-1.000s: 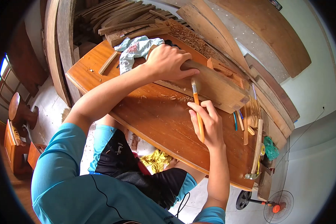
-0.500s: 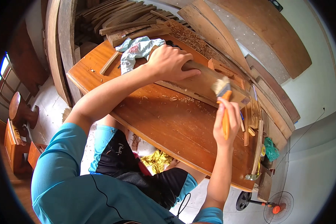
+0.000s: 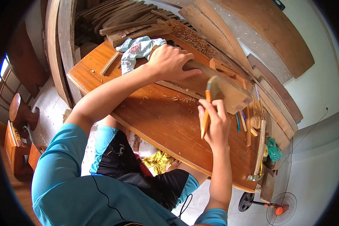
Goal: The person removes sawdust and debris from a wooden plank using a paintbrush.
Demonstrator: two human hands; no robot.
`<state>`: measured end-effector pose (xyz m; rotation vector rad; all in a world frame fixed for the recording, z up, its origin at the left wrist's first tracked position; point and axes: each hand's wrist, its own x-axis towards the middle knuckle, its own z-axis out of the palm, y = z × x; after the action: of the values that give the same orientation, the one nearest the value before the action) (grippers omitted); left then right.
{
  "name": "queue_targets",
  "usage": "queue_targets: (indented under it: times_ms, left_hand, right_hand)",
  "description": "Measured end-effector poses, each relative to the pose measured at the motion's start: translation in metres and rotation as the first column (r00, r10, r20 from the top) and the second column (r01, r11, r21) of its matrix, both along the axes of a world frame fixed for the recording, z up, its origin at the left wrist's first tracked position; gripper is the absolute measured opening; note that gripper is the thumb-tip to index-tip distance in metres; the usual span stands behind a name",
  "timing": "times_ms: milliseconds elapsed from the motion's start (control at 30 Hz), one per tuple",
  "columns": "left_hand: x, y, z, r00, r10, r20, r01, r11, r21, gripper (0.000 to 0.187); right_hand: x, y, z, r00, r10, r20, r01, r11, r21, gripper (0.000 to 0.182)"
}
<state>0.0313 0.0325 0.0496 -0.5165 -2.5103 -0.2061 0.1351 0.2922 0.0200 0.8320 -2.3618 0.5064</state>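
Observation:
A thick wooden board (image 3: 231, 96) lies at a slant across the wooden table (image 3: 165, 124). Over its left part rests my left hand (image 3: 172, 63), fingers curled over the far edge and thumb stretched along the face. My right hand (image 3: 218, 126) is closed round the orange handle of a paintbrush (image 3: 206, 118). The pale bristles, smeared by motion, overlap the middle of the board's face. Wood shavings (image 3: 188, 100) are scattered along the board's near edge.
A pale printed cloth (image 3: 133, 52) and a short wood strip (image 3: 110, 63) lie at the table's left. A hammer (image 3: 258, 165) is at the right edge, near a green plastic bag (image 3: 274, 150). Stacked planks (image 3: 120, 17) stand behind; a fan (image 3: 280, 209) is lower right.
The brush and my right hand have moved left along the board, and the handle has turned more upright. A teal stick by the board's right end now shows. My left hand stays put.

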Motion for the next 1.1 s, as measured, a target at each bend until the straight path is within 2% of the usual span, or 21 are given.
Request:
queue_targets:
  times_ms: [133, 233, 300, 333, 500, 600, 700, 733, 833, 867, 1100]
  left_hand:
    - [0.004, 0.001, 0.005, 0.998, 0.023, 0.063, -0.023, 1.000, -0.007, 0.070]
    - [-0.007, -0.003, -0.009, 0.969, -0.092, -0.227, 0.099, 0.995, 0.019, 0.078]
    - [-0.002, -0.002, -0.005, 0.998, -0.030, -0.063, 0.030, 1.000, 0.008, 0.072]
    - [0.003, 0.000, 0.001, 1.000, 0.004, 0.018, -0.004, 1.000, 0.002, 0.070]
    - [0.006, 0.001, 0.007, 0.998, 0.025, 0.062, -0.023, 0.999, -0.028, 0.069]
    - [0.002, 0.000, 0.005, 0.998, 0.019, 0.062, -0.019, 1.000, -0.013, 0.069]
    - [0.001, 0.000, 0.000, 1.000, 0.001, 0.026, -0.001, 1.000, -0.005, 0.069]
    - [0.001, 0.000, 0.000, 1.000, -0.002, 0.007, 0.002, 1.000, -0.002, 0.069]
    - [0.003, 0.001, 0.002, 1.000, 0.007, 0.029, -0.007, 1.000, 0.003, 0.069]
    - [0.004, 0.001, 0.002, 1.000, 0.011, 0.029, -0.011, 1.000, -0.004, 0.069]
    - [0.004, 0.001, 0.002, 1.000, 0.008, 0.027, -0.009, 1.000, 0.008, 0.070]
  right_hand:
    - [0.003, -0.006, -0.001, 0.981, 0.183, 0.058, -0.179, 0.982, -0.062, 0.026]
    - [0.001, -0.004, 0.000, 0.971, 0.235, 0.036, -0.230, 0.967, -0.106, 0.030]
    - [0.000, 0.001, 0.002, 0.975, 0.221, 0.038, -0.215, 0.969, -0.119, 0.031]
    - [-0.002, 0.004, 0.003, 0.983, 0.185, -0.011, -0.185, 0.976, -0.114, 0.029]
    - [-0.009, 0.025, 0.008, 0.997, 0.013, -0.078, -0.035, 0.956, -0.291, 0.019]
    - [-0.010, 0.036, 0.011, 0.963, -0.176, -0.204, 0.109, 0.947, -0.301, 0.017]
    - [-0.009, 0.035, 0.012, 0.926, -0.273, -0.262, 0.209, 0.946, -0.248, 0.017]
    - [-0.009, 0.032, 0.012, 0.928, -0.271, -0.257, 0.217, 0.951, -0.221, 0.016]
    - [-0.004, 0.022, 0.006, 0.959, -0.264, -0.100, 0.247, 0.956, -0.157, 0.017]
    - [-0.004, 0.019, 0.006, 0.965, -0.216, -0.148, 0.203, 0.974, -0.098, 0.018]
    - [0.003, -0.002, 0.000, 0.997, 0.060, 0.042, -0.059, 0.998, -0.027, 0.018]
